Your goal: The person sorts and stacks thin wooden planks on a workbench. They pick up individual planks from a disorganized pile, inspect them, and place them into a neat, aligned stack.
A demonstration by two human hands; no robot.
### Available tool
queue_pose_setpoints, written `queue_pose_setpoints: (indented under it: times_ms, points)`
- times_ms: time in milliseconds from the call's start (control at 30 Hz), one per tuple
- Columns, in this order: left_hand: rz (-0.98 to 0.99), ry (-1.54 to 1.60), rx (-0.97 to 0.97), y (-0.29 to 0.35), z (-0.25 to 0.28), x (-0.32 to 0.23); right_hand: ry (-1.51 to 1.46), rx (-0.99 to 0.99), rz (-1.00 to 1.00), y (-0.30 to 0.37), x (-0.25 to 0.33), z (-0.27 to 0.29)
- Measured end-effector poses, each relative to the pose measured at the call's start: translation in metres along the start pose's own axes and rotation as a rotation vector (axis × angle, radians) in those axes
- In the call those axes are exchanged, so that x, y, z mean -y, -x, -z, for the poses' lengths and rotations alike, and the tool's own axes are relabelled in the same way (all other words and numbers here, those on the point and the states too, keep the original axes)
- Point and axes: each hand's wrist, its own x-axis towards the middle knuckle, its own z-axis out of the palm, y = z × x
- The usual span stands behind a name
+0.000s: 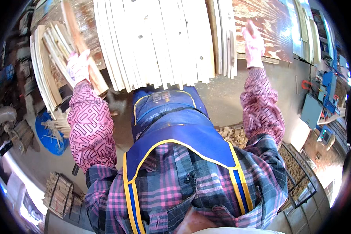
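My left hand [78, 67], in a pale pink glove, is closed around a reddish-brown wooden strip [75, 29]. The strip is tilted, its near end reaching past the hand toward me. Beside it lies a stack of pale wooden strips [46, 62]. In front of me a wide row of light wooden slats [156, 43] lies side by side, a few with dark knots. My right hand [254, 45], also gloved, is to the right of a narrower group of slats [227, 39], above the brown tabletop [275, 23]. Its fingers look curled together; anything inside them is hidden.
A blue round container [50, 134] with wood scraps stands at the lower left. Bundled wood pieces sit in a rack [58, 195] below it. At right, a metal-framed bin [300, 175] holds many small wood pieces. Blue machinery [328, 84] stands at the far right.
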Motion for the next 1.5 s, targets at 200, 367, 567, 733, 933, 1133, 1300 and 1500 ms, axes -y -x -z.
queue_pose_setpoints:
  times_ms: [200,367,567,733,933,1133,1300,1500]
  points:
    - [0.116,-0.475,-0.182,-0.016,-0.01,0.0,0.024,-0.143,-0.195,0.038,-0.062,0.01]
    - [0.011,-0.629,-0.378,0.0,0.006,-0.011,0.346,-0.056,-0.262,0.081,-0.038,-0.011]
    - [-0.447,-0.449,-0.518,0.044,-0.003,-0.075,-0.06,0.477,-0.92,0.174,-0.031,-0.04]
    - [-0.872,-0.155,-0.315,0.093,-0.066,-0.19,-0.726,0.089,-1.026,0.188,-0.091,-0.094]
    - [-0.884,-0.001,0.261,0.142,-0.124,-0.285,-0.646,0.158,-0.893,0.196,-0.073,-0.1]
    - [-0.243,0.463,0.516,0.182,-0.158,-0.342,-0.437,0.358,-0.414,0.214,0.002,-0.057]
    - [0.084,1.128,1.008,0.168,-0.149,-0.322,-0.173,0.349,-0.174,0.178,-0.043,-0.05]
    - [-0.406,0.581,0.217,0.105,-0.018,-0.166,-0.08,-0.118,-0.181,0.052,-0.098,-0.003]
